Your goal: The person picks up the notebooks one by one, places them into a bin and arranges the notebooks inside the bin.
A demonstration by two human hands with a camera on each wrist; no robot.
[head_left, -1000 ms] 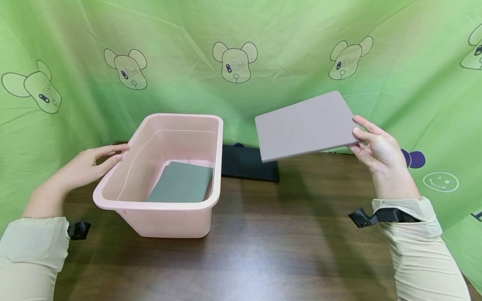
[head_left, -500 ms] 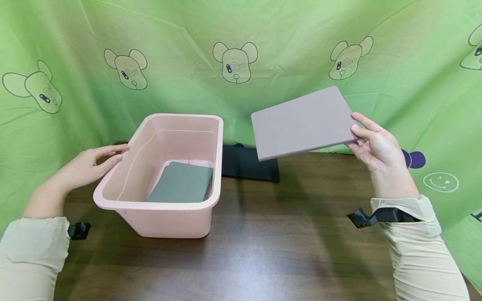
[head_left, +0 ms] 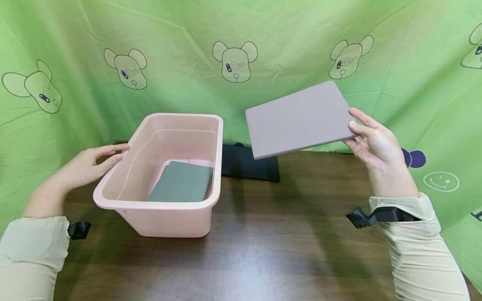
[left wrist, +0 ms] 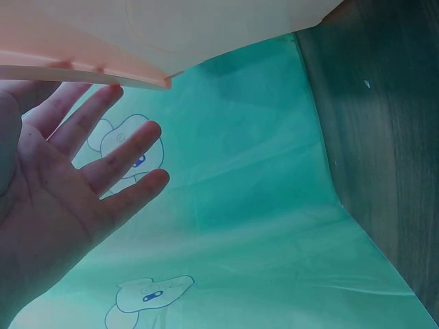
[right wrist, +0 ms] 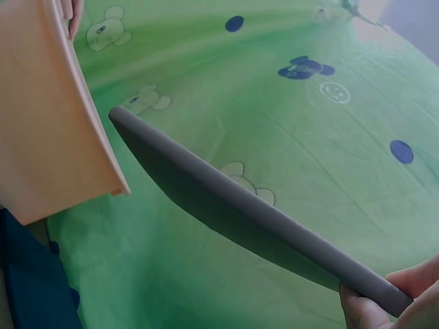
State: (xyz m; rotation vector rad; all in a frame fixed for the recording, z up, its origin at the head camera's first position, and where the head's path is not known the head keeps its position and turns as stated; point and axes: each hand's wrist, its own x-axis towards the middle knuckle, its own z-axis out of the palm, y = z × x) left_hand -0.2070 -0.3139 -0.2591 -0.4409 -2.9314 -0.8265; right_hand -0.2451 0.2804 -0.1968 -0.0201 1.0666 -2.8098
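While the head camera looks down at a dark brown wooden bench [head_left: 263,251], the right hand [head_left: 373,142] pinches one corner of a flat, mauve-grey rectangular board [head_left: 299,119], thumb on top, holding it tilted in the air above the bench and to the right of a pale pink rectangular plastic tub [head_left: 165,175]. The left hand [head_left: 88,165] rests with straight, relaxed fingers against the tub's left rim. Inside the tub lies a flat grey-green rectangular pad [head_left: 182,182]. A black flat slab [head_left: 248,167] lies on the bench behind the tub, under the raised board. A green cloth printed with cartoon bears [head_left: 233,62] hangs behind.

From the left wrist, the left hand [left wrist: 62,199] shows an open palm, fingers spread, beneath the pink tub's rim [left wrist: 89,72].

From the right wrist, the board [right wrist: 233,205] appears edge-on, its near end gripped by fingertips [right wrist: 370,308]; the tub [right wrist: 48,116] stands left.
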